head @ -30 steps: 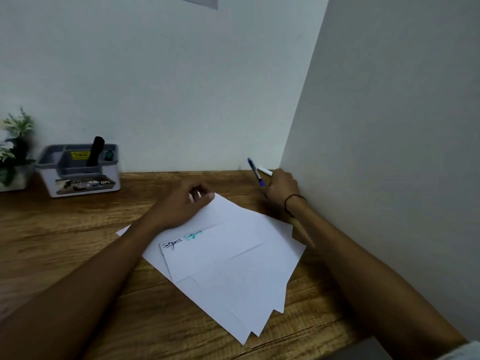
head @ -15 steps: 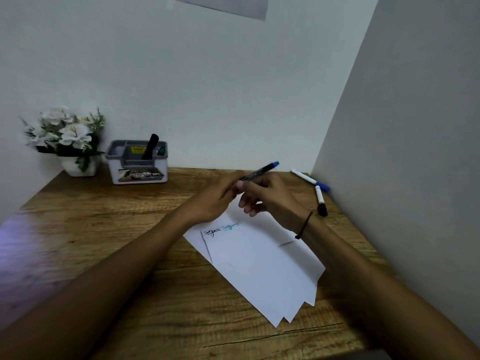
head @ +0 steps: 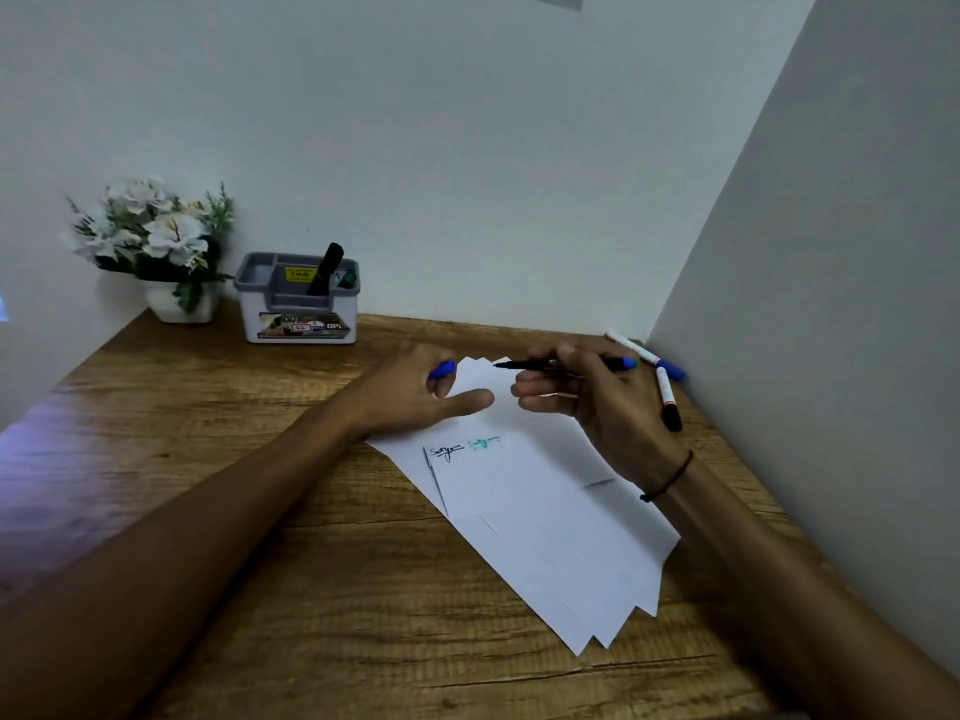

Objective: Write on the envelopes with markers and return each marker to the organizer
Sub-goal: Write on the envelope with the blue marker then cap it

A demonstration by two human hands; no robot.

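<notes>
White envelopes (head: 545, 511), blue cap (head: 442, 370), grey organizer (head: 297, 298), wood-grain desk (head: 260, 459).

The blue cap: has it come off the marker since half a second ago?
Yes. The blue cap now sits in the left hand, pulled leftward toward the organizer, apart from the marker in the right hand.

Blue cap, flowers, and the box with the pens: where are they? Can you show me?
blue cap (head: 443, 369): head view, on the cap's rounded end showing in the left hand.
flowers (head: 156, 233): head view, on a white bloom.
organizer (head: 298, 324): head view, on its labelled front wall.
</notes>
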